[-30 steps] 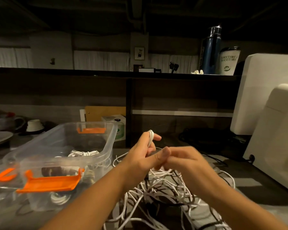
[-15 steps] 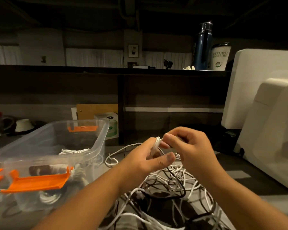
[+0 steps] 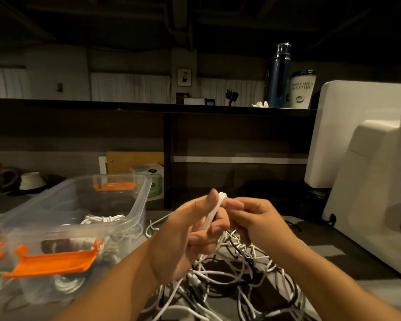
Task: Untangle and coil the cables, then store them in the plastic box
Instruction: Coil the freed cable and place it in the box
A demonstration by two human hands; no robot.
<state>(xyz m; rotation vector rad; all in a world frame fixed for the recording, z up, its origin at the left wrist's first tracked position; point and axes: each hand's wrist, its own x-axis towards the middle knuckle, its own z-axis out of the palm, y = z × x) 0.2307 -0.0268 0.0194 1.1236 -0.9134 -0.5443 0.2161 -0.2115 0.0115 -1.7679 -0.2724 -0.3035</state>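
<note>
Since half a second ago the left hand (image 3: 188,235) has turned its forefinger up straight beside the loops, and the right hand (image 3: 259,223) has come level with it rather than arching over it. Two hands meet on one small bundle of white cable loops (image 3: 214,210). The left hand grips its lower part with fingers and thumb closed round it, so the loops stand nearly upright and their rounded top shows above the fingers. The right hand pinches that top end from the right side, fingertips pressed onto the cable.

The bundle is held in the air, above and just behind one loose tangle of white and black cables (image 3: 236,276) spread on the grey table (image 3: 347,258). White strands run down from the left hand into the heap.

Left of the hands stands one open clear plastic box (image 3: 138,205) with two orange clip handles (image 3: 53,262), one at its near end and one at its far end. Inside lie two coiled white cables (image 3: 102,220), one toward the far wall and one seen through the near wall, both well apart from the gripped bundle. One dark blue flask (image 3: 278,75) and one white printed cup (image 3: 301,90) stand side by side on the dark shelf (image 3: 125,105) behind.
</note>
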